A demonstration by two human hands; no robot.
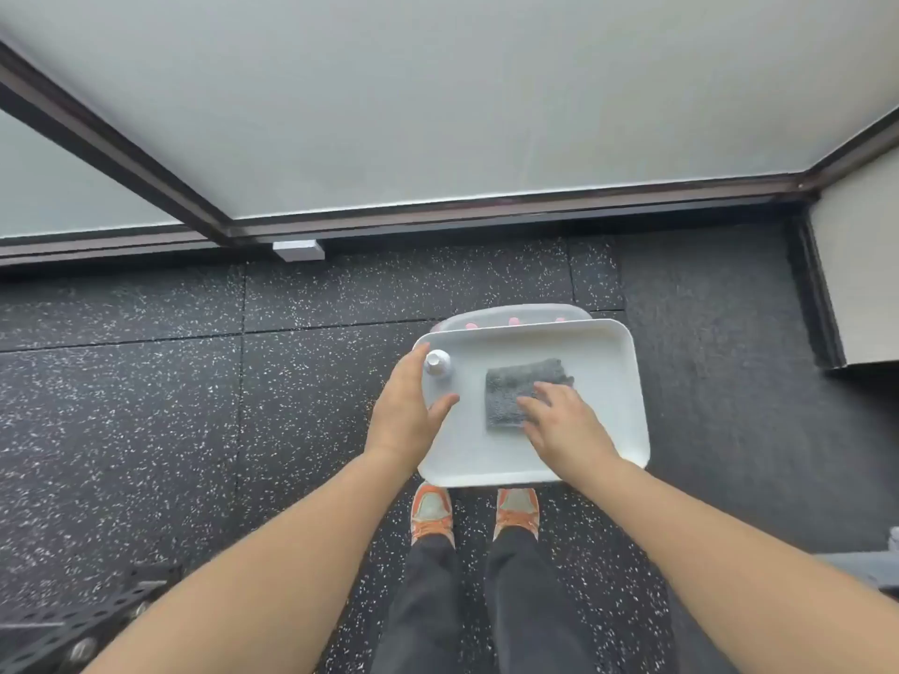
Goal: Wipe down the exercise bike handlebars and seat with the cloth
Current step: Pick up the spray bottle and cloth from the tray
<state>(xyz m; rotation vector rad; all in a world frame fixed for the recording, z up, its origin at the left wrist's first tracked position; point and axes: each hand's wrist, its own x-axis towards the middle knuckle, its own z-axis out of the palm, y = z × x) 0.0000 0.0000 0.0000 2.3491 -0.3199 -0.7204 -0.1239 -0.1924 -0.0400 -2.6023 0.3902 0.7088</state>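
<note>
No text, label, brand, number or sign can be read anywhere; the white tray and small bottle show no legible print.

Cloth corner under right hand

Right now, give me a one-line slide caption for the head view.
Over a white tray, the right hand rests on the folded grey cloth as the open left hand reaches around a small white bottle.
</note>
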